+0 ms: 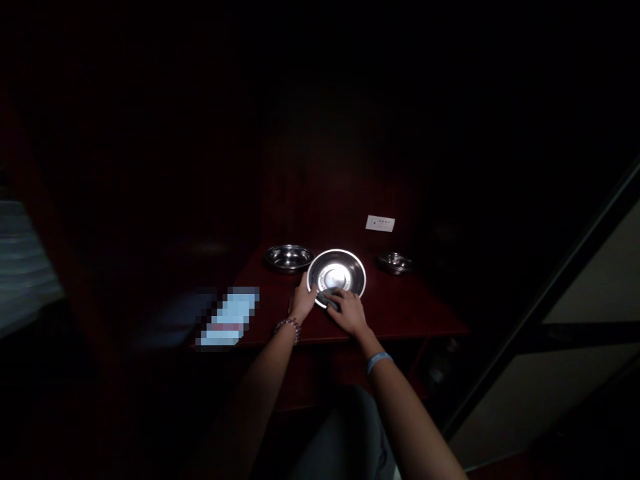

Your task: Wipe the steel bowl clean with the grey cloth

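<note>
Tilting a metal bowl (354, 267), the hands (349, 311) grip its rim and apparently a dark cloth (327, 297).

The grey, soft-looking piece (327, 297) under the right hand's fingers (341, 300) is partly covered and too dark to identify. A pixelated block hides the pale blue, slanted shape (229, 319) at left. The stacked translucent shapes (20, 260) are blurred and cut by the left edge. Marks on the white wall socket (381, 223) are too small to read.
</note>
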A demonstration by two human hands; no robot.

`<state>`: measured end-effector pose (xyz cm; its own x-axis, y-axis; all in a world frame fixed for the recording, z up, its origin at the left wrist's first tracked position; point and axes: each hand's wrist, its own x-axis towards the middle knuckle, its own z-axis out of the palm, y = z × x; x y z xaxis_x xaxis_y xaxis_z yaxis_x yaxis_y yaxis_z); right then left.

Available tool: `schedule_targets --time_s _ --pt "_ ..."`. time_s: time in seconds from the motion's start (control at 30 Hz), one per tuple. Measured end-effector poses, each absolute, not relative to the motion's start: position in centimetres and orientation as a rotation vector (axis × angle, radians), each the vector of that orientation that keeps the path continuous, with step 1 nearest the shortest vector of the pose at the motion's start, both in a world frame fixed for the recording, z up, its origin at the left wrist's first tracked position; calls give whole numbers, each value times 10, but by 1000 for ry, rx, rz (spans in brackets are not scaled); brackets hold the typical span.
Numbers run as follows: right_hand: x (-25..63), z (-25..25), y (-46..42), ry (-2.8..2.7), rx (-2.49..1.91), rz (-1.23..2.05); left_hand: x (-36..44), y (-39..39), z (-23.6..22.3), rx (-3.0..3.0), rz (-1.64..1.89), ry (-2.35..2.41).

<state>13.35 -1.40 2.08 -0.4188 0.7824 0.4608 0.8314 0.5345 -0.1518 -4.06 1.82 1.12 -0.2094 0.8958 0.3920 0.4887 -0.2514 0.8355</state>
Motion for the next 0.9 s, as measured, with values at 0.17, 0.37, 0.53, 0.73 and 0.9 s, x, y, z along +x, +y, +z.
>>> schedule_targets --time_s 0.17,0.37,0.53,0.73,0.9 --pt "132 22 -16 -2204 -1388 -162 -39 20 9 1630 1532 1524" --pt "129 22 -19 -2109 -1519 -245 -37 21 9 1622 1502 1543" --pt "130 20 -18 -2019 -1553 -308 -37 21 9 1623 1484 1588" --pt "132 15 -17 -1955 -1572 -356 -37 18 13 1592 1490 1575" --pt "134 14 -15 -1959 -1542 -358 -36 15 17 1587 1512 1545"
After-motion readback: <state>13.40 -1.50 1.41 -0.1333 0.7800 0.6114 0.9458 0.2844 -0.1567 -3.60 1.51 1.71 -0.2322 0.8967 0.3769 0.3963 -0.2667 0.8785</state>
